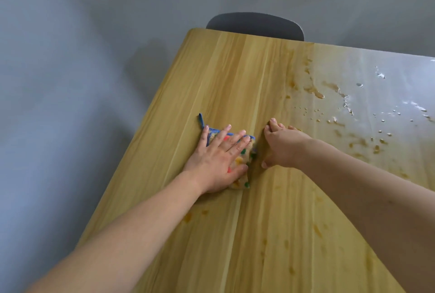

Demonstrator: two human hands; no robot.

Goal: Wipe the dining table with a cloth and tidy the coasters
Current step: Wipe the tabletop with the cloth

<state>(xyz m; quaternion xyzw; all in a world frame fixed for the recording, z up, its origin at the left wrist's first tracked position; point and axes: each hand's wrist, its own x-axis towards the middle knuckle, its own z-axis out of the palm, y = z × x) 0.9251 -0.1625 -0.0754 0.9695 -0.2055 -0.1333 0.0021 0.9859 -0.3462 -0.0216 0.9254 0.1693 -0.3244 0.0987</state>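
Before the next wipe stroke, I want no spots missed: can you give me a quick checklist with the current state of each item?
1. Cloth under control: ok, left hand presses flat on it.
2. Right hand clear of the cloth: ok, beside it with fingers curled, holding nothing visible.
3. Water droplets on the right part of the table wiped: not ok, still wet.
4. Near droplets wiped: not ok.
5. Coasters tidied: cannot tell, none in view.
6. Chair tucked at the far edge: ok.

We see a wood-grain counter (235, 76) w/ a spotted cloth (244, 158) on it, water droplets (381, 118) twd right.
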